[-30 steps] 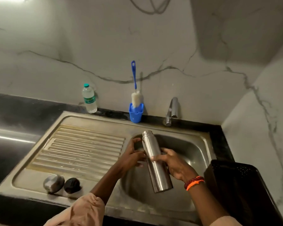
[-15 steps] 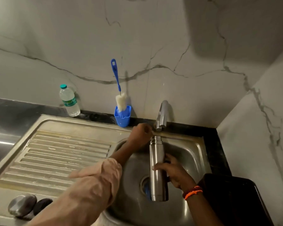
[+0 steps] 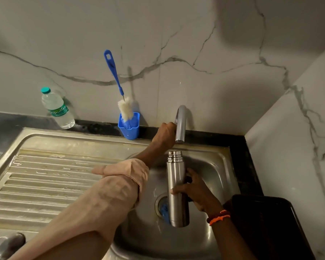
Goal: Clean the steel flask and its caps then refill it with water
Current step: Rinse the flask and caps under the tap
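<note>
Head view: right hand (image 3: 199,192) fingers grip flask (image 3: 177,188); left hand (image 3: 164,136) fingers hidden, at tap (image 3: 180,124).

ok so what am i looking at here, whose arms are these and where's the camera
There is no machine here. The camera sits on a person's head, looking down at their own two arms over a steel sink. The right hand grips an open steel flask, held upright under the tap. The left hand reaches to the tap's side; no water is visibly running. Behind the sink stand a plastic water bottle and a bottle brush in a blue cup. A blurred cap lies at the bottom left.
</note>
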